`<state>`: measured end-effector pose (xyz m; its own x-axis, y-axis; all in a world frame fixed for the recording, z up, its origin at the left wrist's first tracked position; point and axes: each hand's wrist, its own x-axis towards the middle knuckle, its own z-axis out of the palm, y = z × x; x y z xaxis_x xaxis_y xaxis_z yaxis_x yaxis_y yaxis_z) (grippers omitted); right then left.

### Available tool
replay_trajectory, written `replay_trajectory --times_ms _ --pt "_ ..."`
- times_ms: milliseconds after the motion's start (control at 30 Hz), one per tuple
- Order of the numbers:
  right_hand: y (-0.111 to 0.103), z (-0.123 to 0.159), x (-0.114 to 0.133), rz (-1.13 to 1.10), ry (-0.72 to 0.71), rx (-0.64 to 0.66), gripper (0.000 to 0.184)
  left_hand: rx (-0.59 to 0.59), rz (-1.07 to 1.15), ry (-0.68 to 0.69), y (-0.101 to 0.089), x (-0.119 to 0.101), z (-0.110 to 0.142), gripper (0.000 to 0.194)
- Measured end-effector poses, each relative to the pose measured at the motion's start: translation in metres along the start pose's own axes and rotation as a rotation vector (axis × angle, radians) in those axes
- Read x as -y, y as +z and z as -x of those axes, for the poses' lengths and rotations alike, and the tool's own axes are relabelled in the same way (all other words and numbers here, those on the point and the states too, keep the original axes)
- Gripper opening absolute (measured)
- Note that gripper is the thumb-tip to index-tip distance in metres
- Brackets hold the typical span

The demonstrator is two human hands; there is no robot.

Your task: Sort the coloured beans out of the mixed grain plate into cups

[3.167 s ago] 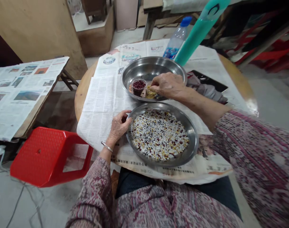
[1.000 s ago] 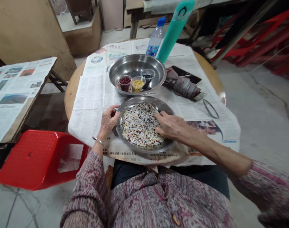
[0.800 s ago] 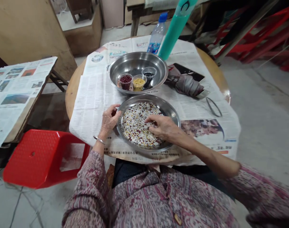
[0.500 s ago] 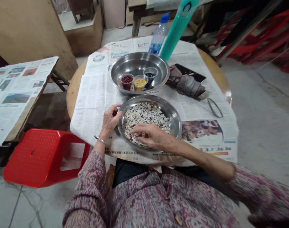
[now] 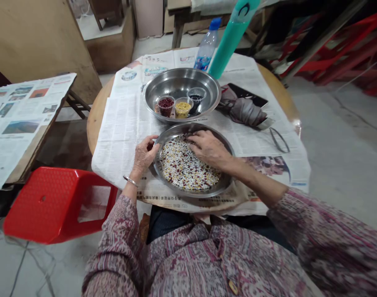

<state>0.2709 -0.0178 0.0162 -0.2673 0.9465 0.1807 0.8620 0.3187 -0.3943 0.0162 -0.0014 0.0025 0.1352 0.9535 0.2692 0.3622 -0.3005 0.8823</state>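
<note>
Nearest, on the newspaper-covered round surface (image 5: 120,123), sits a steel pan (image 5: 227,181) spread with mixed grains (image 5: 183,169) in white, yellow, dark red and black. The left hand (image 5: 143,156) has its grip closed on the pan's left rim, thumb over the edge and fingers curled beneath. The right hand (image 5: 210,149) lies palm down on the far part of the grains, fingers bent with their tips drawn together in the mix; whether that grip holds any grain cannot be told.

Just beyond, almost touching the near pan, is a second steel pan (image 5: 176,82). At its near side stand three small clear cups in a row: a cup of red beans (image 5: 166,104) on the left, a cup of yellow grain (image 5: 182,107) in the middle, a cup of black beans (image 5: 196,97) on the right.

Right of the pans lie a folded grey umbrella (image 5: 245,111) and a dark loop of cord (image 5: 279,140). Farther off stand a water bottle (image 5: 207,47) and a teal tube (image 5: 230,37). Left of the surface, on the floor, lies a red stool (image 5: 48,202) tipped on its side.
</note>
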Motion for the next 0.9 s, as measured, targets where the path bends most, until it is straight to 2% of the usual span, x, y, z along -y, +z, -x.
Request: replay_trajectory --times_ms 100,200,300,367,433,500,567,667,800,867,900 --pt "0.011 0.004 0.030 -0.046 -0.127 0.005 0.036 0.004 -0.005 0.004 0.000 0.000 0.000 0.024" --pt "0.014 0.018 0.059 -0.112 -0.364 0.096 0.032 -0.002 -0.003 0.011 0.000 0.001 -0.001 0.024" --pt "0.008 0.031 0.062 -0.090 -0.535 0.197 0.023 0.002 0.010 0.003 0.001 0.001 -0.001 0.025" --pt "0.000 0.035 0.045 -0.014 -0.508 0.184 0.019 0.004 0.012 -0.001 0.001 0.001 0.000 0.025" --pt "-0.009 0.032 0.020 0.055 -0.368 0.103 0.022 0.004 0.017 -0.004 0.001 0.002 0.000 0.026" --pt "-0.020 0.029 -0.005 0.049 -0.264 0.061 0.022 0.001 0.023 -0.008 0.001 0.003 0.000 0.027" --pt "-0.030 0.030 -0.020 0.002 -0.227 0.063 0.024 -0.001 0.023 -0.012 0.001 0.003 -0.001 0.026" --pt "-0.046 0.043 -0.022 -0.009 -0.184 0.196 0.024 0.000 0.018 -0.012 0.001 0.002 -0.001 0.026" --pt "-0.057 0.068 -0.007 0.012 -0.215 0.530 0.018 0.002 0.017 -0.008 0.001 0.002 -0.001 0.025" --pt "-0.055 0.071 0.001 -0.028 -0.285 0.607 0.020 0.004 0.017 -0.009 0.001 0.003 0.000 0.025" --pt "-0.052 0.069 0.004 -0.050 -0.311 0.602 0.021 0.007 0.018 -0.010 0.001 0.003 0.000 0.025"
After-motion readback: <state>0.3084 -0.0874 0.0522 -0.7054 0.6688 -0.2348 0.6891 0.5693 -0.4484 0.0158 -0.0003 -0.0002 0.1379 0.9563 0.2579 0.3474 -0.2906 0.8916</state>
